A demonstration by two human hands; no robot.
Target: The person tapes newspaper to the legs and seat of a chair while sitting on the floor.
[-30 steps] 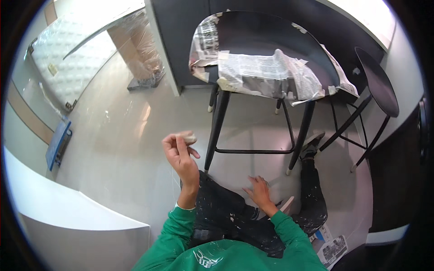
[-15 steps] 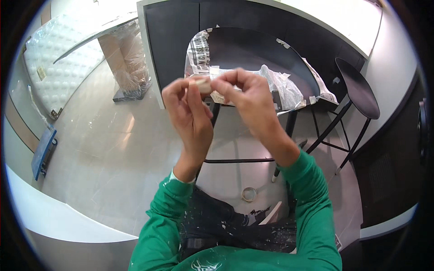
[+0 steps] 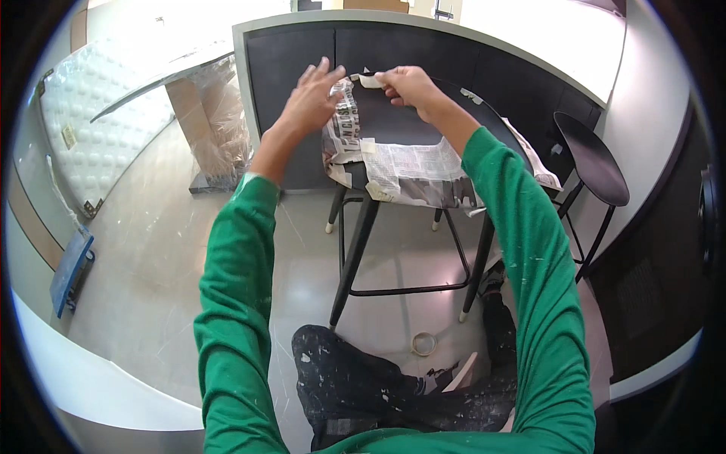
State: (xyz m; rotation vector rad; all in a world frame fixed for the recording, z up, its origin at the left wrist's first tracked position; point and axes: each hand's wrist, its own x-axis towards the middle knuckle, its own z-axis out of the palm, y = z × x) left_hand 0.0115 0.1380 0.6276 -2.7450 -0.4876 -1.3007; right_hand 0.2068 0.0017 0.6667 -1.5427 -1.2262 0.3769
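Observation:
A black bar stool (image 3: 408,121) stands in front of me, with newspaper (image 3: 412,166) taped over its front edge and up its left side. At the far top rim of its backrest, my right hand (image 3: 412,85) pinches the end of a short strip of masking tape (image 3: 370,80). The strip lies at the rim, close to the newspaper's upper end; whether it is stuck there I cannot tell. Beside the upper left rim, my left hand (image 3: 311,98) is raised with fingers spread, holding nothing. Another tape piece (image 3: 471,96) sits on the right rim.
A roll of tape (image 3: 423,344) lies on the floor near my foot. A second black stool (image 3: 592,159) stands to the right. Behind is a dark-panelled counter (image 3: 291,98). A plastic-wrapped piece (image 3: 204,121), a quilted white panel (image 3: 98,113) and a blue wheeled dolly (image 3: 72,272) are leftward.
My hands, earlier close together around a small pale piece of tape, have moved apart and forward to the backrest's far rim. My left fingers have opened.

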